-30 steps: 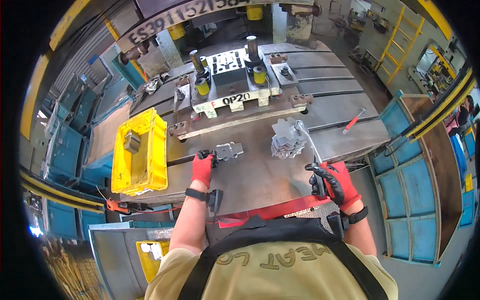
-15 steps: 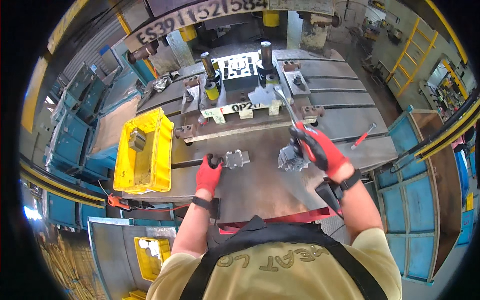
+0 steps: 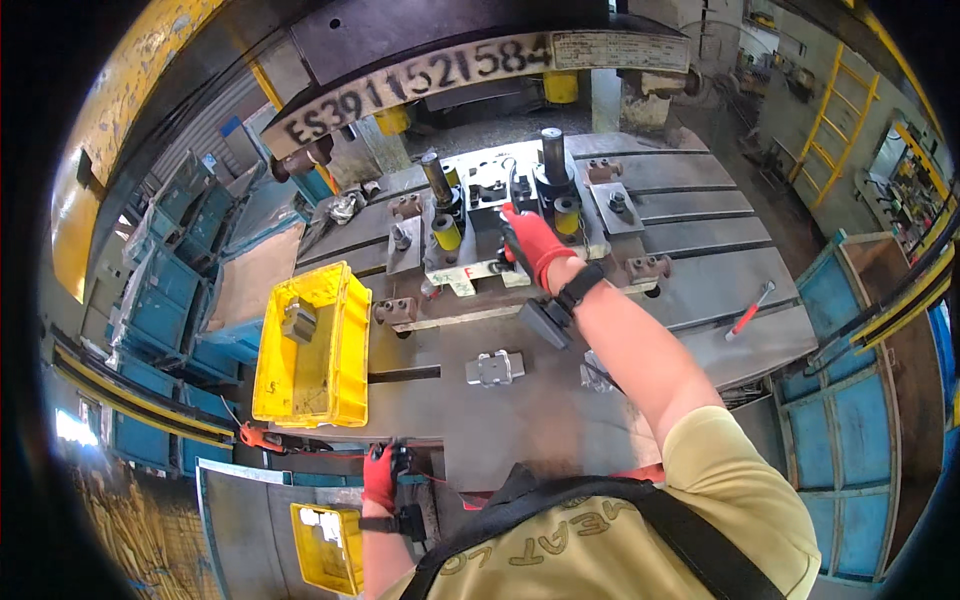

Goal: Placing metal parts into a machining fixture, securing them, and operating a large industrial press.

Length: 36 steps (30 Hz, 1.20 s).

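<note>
Tabletop of grey slotted steel [image 3: 530, 430] spreads before me, the biggest thing I work over. On its far middle sits a pale and dark metal die block [image 3: 487, 236] with two upright posts. On the left stands a long yellow plastic crate [image 3: 355, 345]. My red-and-black-gloved right grip [image 3: 533, 245] is over the die block's near right part, closed round a slender tool with a red handle [image 3: 509, 209], mostly hidden by my fingers. My left grip [image 3: 382, 472] hangs at the near left edge, fingers curled; I cannot tell whether it holds anything. A red-handled hammer [image 3: 750, 312] lies far right. The flat grey stamped metal plate [image 3: 495, 368] rests near the middle, well apart from both my grips. Inside the crate lies a small grey metal block [image 3: 299, 320].
</note>
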Tool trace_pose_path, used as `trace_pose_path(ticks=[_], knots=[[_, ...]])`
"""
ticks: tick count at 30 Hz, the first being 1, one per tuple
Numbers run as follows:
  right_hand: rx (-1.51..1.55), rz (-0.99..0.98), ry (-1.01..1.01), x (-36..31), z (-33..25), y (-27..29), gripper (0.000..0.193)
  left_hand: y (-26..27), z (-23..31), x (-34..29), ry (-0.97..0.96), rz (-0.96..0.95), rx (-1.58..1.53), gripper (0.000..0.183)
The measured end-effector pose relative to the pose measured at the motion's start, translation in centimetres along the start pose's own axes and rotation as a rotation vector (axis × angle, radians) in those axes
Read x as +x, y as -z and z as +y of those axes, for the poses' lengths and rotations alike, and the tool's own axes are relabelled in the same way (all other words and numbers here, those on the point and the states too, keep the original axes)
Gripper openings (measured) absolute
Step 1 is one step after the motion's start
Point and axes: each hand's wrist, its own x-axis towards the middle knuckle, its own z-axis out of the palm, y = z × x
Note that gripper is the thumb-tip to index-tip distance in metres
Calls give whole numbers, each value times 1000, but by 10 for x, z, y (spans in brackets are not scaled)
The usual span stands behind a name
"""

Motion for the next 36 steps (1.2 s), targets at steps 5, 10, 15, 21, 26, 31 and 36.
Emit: trace_pose_path(ticks=[5,10,15,21,26,31,36], knots=[[-20,17,-75,2,4,8,31,21,-41,-9,109,-55,385,17],[-195,76,18,-5,-2,16,36,6,-55,-13,162,-109,451,26],[-144,65,31,-53,-41,31,24,-10,-55,-23,176,-205,681,28],[-119,383,102,-183,-54,108,26,-18,-87,-37,105,-552,582,32],[1,882,12,-303,1,197,16,-35,-102,-49,64,-648,454,34],[168,1127,-372,-403,69,211,26,-42,-105,-57,24,-707,426,36],[-118,719,-520,-428,98,182,31,-45,-108,-63,-20,-725,391,39]])
